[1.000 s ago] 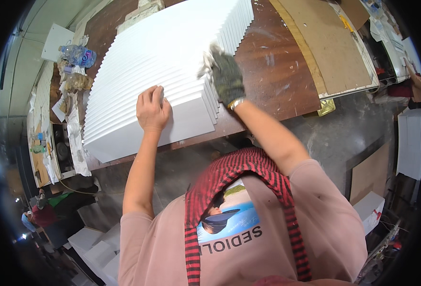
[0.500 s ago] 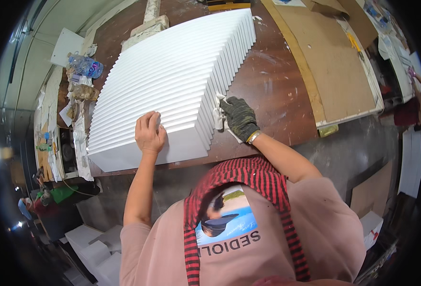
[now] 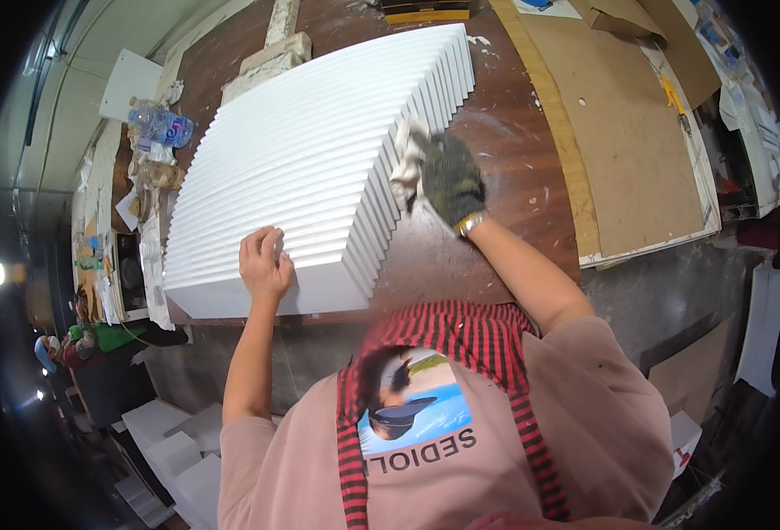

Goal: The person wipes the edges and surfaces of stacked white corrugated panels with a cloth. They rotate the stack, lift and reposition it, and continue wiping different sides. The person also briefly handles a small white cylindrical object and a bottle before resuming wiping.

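A row of thin white panels [image 3: 293, 168] lies packed together on a brown table, their long edges forming ridges and their right ends stepped like stairs. My bare left hand [image 3: 265, 265] rests on the ridges near the front panel, fingers loosely bent and nothing visible in them. On my right hand [image 3: 453, 181] is a dark green patterned glove, slightly blurred. It grips a crumpled white rag [image 3: 405, 168] against the panels' stepped right ends.
The brown table top [image 3: 518, 185] shows white smears. A brown board [image 3: 633, 150] with a yellow-handled cutter [image 3: 671, 93] lies at the right. A plastic water bottle [image 3: 162, 124] sits among clutter at the left. A whitish block [image 3: 275, 55] stands behind the panels.
My gloved right hand has moved away from me along the stepped ends with the rag. My left hand has shifted slightly left and nearer, still on the panels.
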Demonstrator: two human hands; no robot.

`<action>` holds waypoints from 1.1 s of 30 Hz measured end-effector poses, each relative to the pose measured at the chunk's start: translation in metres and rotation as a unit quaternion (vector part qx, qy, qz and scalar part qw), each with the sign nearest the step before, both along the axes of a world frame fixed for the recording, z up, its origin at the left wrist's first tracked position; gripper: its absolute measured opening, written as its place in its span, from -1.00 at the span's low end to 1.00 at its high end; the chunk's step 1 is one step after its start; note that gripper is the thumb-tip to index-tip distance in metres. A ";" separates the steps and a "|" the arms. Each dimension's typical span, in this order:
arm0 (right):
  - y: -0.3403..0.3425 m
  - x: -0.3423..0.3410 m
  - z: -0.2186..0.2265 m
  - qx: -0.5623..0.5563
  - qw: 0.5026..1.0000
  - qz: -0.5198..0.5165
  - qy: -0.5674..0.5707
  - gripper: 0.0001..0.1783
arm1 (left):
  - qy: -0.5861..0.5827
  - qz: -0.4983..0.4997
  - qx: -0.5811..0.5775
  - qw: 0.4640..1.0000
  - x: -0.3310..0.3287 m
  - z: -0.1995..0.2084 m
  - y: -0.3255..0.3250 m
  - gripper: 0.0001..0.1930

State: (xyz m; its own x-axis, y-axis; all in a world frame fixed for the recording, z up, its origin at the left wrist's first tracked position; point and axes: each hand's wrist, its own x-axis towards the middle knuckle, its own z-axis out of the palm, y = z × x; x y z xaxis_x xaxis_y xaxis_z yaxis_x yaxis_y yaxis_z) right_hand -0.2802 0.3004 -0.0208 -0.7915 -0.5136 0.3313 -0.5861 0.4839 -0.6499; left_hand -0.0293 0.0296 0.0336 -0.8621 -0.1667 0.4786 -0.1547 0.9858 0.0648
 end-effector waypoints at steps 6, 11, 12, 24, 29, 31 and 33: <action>-0.019 -0.015 -0.002 0.122 0.976 -0.028 0.179 -0.42 | -0.016 0.001 0.012 1.000 -0.001 0.001 -0.002 -0.59; -0.003 -0.045 -0.020 0.176 0.979 -0.050 -0.087 -0.43 | -0.032 0.008 0.020 0.999 0.000 0.000 -0.003 -0.58; -0.006 -0.057 -0.019 -0.077 0.993 -0.093 -0.003 -0.40 | -0.029 0.002 0.022 0.999 0.001 0.000 -0.003 -0.58; -0.008 -0.075 0.002 -0.089 0.988 -0.108 0.069 -0.51 | -0.054 0.012 0.035 0.998 0.003 0.001 -0.004 -0.60; -0.018 -0.085 -0.006 -0.011 0.995 -0.053 0.088 -0.41 | -0.041 0.006 0.037 0.998 0.002 0.000 -0.004 -0.60; -0.009 -0.077 -0.005 0.125 0.992 -0.011 -0.016 -0.37 | -0.047 0.014 0.036 0.998 0.001 0.000 -0.005 -0.60; 0.000 -0.079 -0.004 0.062 0.995 0.027 0.071 -0.46 | -0.043 0.009 0.036 0.998 0.002 -0.001 -0.004 -0.59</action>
